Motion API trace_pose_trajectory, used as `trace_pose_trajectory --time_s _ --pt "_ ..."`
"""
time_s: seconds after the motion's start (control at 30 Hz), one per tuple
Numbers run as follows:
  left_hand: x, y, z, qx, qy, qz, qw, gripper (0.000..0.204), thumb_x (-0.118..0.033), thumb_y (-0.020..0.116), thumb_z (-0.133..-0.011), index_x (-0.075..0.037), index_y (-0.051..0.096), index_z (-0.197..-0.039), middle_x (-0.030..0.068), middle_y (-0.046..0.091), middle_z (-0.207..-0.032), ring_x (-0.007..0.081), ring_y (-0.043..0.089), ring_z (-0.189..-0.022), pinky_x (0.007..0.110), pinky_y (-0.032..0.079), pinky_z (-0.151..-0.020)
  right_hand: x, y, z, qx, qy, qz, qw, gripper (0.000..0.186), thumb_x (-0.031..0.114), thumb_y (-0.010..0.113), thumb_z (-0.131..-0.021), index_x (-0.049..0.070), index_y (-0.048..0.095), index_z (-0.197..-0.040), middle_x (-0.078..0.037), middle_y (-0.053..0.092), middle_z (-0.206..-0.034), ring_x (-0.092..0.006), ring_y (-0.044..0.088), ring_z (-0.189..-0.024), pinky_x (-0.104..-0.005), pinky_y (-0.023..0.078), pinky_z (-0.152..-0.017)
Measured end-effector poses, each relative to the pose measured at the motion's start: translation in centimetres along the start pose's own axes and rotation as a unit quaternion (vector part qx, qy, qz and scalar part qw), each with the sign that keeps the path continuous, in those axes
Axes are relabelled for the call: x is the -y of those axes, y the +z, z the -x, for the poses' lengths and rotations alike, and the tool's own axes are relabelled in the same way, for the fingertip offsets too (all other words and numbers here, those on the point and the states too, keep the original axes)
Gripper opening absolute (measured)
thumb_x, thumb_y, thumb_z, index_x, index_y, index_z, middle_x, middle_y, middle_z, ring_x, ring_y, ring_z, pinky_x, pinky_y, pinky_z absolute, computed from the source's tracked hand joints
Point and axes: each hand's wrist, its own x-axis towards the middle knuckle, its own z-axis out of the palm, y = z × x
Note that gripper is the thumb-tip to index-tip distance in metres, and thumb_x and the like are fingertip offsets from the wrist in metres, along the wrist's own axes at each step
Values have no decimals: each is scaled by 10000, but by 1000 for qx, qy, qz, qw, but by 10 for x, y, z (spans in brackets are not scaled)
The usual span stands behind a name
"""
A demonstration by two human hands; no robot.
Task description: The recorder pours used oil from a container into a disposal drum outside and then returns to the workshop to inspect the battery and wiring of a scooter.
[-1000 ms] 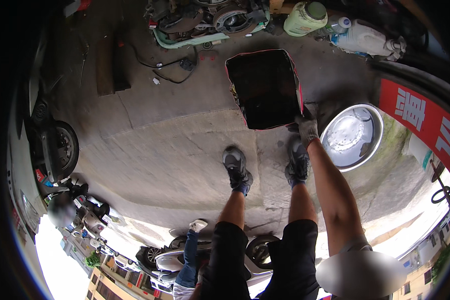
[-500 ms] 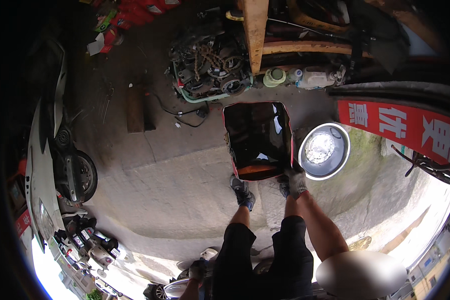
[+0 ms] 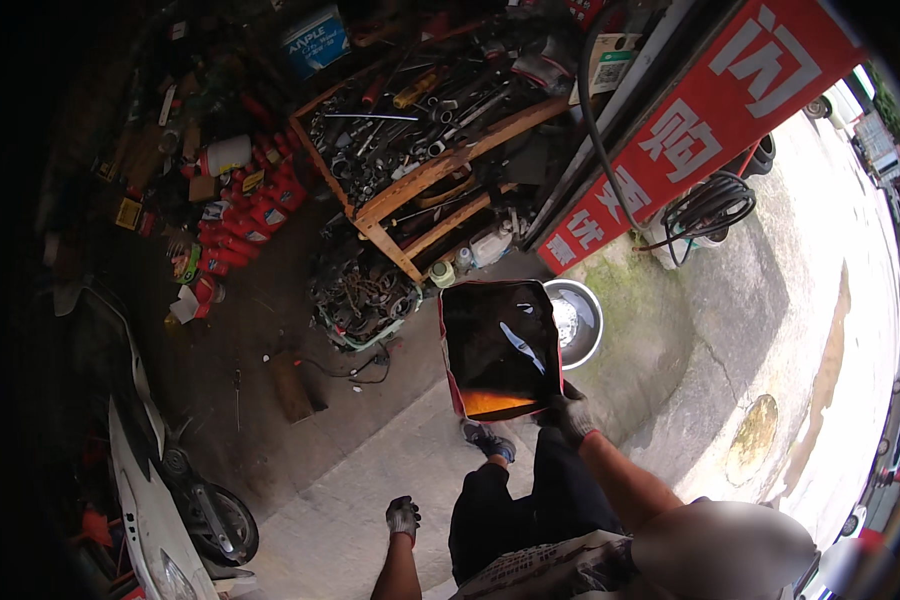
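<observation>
Head view: right hand (image 3: 575,418), gloved, clamped on the near right corner of the open-top box (image 3: 485,345), fingers on the rim. Box sits ahead of the body, near the frame's middle; dark inside, red-edged, 4 sides, mouth facing up. 1 pale streak and 1 orange patch show inside; can't tell if reflections. Can't tell whether its bottom touches floor.

Left hand (image 3: 403,518), gloved too, hangs well apart from the box, fingers partly bent; can't tell if fully closed.

Edges: right side is tight. Box's right edge overlaps the round metal basin (image 3: 592,335) in view; gap or contact unclear. Far edge lies near a green-capped jug (image 3: 440,272) and the wooden bench (image 3: 440,170) loaded with tools. Crate of metal parts (image 3: 365,343) just off the far left corner. Near edge is by 1 dark shoe (image 3: 488,440).

Room: widest to the left, concrete floor (image 3: 320,490) running from box to white scooter (image 3: 150,500). Plank (image 3: 292,388) and black cable (image 3: 370,365) lie on that side, farther out.
</observation>
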Motion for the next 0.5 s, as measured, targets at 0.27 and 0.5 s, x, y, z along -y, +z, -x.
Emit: trace_pose_trajectory --time_s 0.27,0.5 --pt "-113 57 17 61 112 -113 985 145 -203 497 -911 -124 563 -1013 39 564 -648 135 487 -426 304 369 -347 38 -52 54 -79 -83 -67 991 446 23 457 -806 22 471 -1251 -154 639 -873 -233 638 -590 -333 538 -513" --pt "-148 116 60 84 129 -211 965 153 -166 479 -903 -92 556 -1012 50 561 -639 148 494 -429 308 370 -348 68 -129 85 -122 -84 -58 987 408 -10 444 -766 -46 517 -1166 -152 635 -835 -224 639 -582 -307 532 -518"
